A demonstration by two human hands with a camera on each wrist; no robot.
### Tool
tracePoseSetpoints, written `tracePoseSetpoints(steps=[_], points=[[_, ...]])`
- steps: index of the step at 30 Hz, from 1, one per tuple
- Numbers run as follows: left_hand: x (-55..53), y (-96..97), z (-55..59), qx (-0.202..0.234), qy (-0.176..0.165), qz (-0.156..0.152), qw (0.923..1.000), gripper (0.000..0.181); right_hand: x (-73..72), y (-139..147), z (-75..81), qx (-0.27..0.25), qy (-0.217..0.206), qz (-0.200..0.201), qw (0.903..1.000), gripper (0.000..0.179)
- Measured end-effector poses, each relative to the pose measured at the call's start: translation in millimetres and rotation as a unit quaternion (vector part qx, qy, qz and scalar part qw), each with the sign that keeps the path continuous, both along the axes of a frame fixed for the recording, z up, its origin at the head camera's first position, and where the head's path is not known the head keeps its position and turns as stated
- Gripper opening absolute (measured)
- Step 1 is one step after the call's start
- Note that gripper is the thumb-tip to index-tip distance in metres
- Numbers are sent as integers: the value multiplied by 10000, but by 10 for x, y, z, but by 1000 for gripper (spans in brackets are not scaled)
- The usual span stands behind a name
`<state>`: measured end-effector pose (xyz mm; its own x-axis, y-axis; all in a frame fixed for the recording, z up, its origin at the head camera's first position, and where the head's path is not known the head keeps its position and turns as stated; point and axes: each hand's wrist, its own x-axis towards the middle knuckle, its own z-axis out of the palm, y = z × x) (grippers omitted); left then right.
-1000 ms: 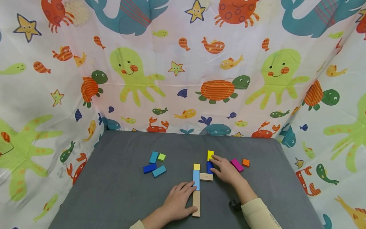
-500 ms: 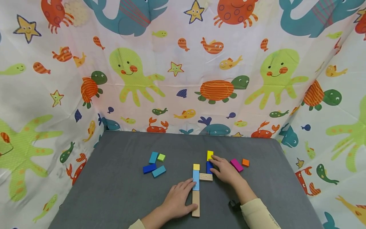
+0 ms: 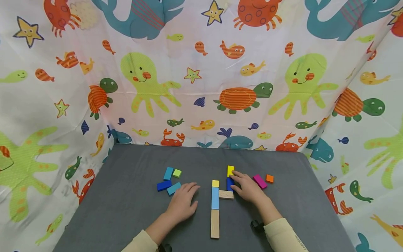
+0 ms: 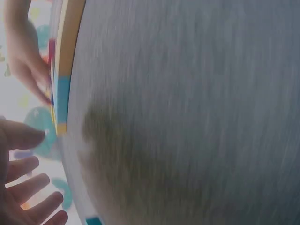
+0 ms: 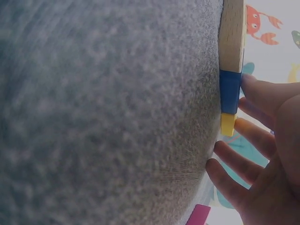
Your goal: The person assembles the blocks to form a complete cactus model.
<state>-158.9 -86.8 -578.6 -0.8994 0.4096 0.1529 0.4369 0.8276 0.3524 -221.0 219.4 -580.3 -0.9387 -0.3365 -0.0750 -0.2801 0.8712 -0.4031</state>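
Observation:
My left hand (image 3: 182, 203) is over the cloth, fingers spread and relaxed, holding nothing. Its fingertips overlap a teal block (image 3: 172, 190) on the left. In the middle runs a column of a long wooden block (image 3: 214, 224), a light blue block (image 3: 215, 198) and a small yellow block (image 3: 215, 183). A short wooden block (image 3: 226, 195) extends sideways from the column. Off its right end go a dark blue block (image 3: 230, 184) and a yellow block (image 3: 230, 171). My right hand (image 3: 248, 187) touches these two, thumb at the blue one (image 5: 229, 93) and a fingertip at the yellow (image 5: 228, 124).
Another teal block (image 3: 168, 173), a green block (image 3: 177, 173) and a blue block (image 3: 164, 185) lie at the left. A magenta block (image 3: 260, 182) and an orange cube (image 3: 269, 179) lie right of my right hand. The grey table (image 3: 132, 210) ends at a printed curtain (image 3: 201, 70).
My left hand has let go of the column's wooden and light blue blocks and moved left and away from me, toward the loose blocks. The right hand has stayed where it was.

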Motion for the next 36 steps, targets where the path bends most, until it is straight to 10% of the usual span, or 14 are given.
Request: tracePoseSetpoints(steps=[11,36], points=[[-299,-354,-23,-1055,528,173,9929,51,-13,8,0,53,37,45,10000,53],[-360,-369,-35,-1828,-472,291,9816,42,-4,20,6,10,27,63,10000,53]])
